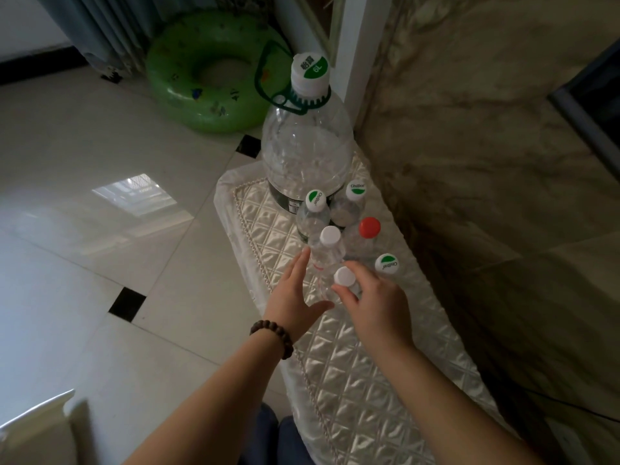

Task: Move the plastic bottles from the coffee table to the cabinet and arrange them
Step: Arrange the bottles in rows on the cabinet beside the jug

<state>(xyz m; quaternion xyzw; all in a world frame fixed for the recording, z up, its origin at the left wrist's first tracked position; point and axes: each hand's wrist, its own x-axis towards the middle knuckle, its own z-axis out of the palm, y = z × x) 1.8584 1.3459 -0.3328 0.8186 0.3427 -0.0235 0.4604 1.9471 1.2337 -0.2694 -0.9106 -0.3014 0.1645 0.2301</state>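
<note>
Arranging step in hand: small bottle with white cap [344, 276] gripped by right hand [375, 297], fingers curled round neck, on cabinet surface [352, 380]. Left hand [295, 293] spread flat against neighbouring bottle [327, 245] at 11 o'clock. Next judged needed: closer nudge into cluster, upright kept.

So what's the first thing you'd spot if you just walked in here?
The big jug with its green handle, standing at the far end of the shiny quilted cloth, towers over everything. Behind it on the floor lies a bright green swim ring. Nearer, the red cap stands out among the small bottles, where the left hand and right hand reach around a white-capped bottle.
</note>
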